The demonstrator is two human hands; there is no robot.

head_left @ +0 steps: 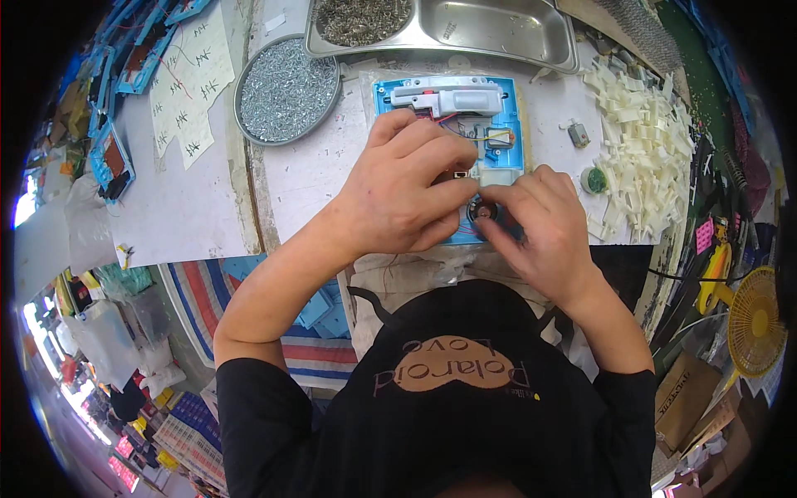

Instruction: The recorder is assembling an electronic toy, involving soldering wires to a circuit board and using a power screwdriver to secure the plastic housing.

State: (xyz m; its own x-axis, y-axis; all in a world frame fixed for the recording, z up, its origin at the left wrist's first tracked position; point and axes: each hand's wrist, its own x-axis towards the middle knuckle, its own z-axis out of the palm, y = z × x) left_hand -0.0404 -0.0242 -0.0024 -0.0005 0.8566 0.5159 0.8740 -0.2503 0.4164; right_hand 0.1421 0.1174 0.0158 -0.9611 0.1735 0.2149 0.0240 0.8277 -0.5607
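Note:
In front of me lies an open blue plastic housing (520, 116) with a white mechanism (466, 101), a small metal motor (499, 139) and thin red and yellow wires inside. My left hand (408, 189) reaches over its left half, fingers curled together in a pinch near the middle; whatever is between them is too small or hidden to name. My right hand (544, 232) is bent over the lower right corner. Its thumb and forefinger close around a round black part (484, 211) with a copper-coloured centre. My hands cover much of the housing's lower half.
A round tray of silver screws (287, 90) stands left of the housing. Behind is a metal tray (498, 33) with small metal parts in its left compartment. Right lie a loose motor (579, 134), a green-topped roll (594, 180) and a heap of white plastic pieces (647, 149).

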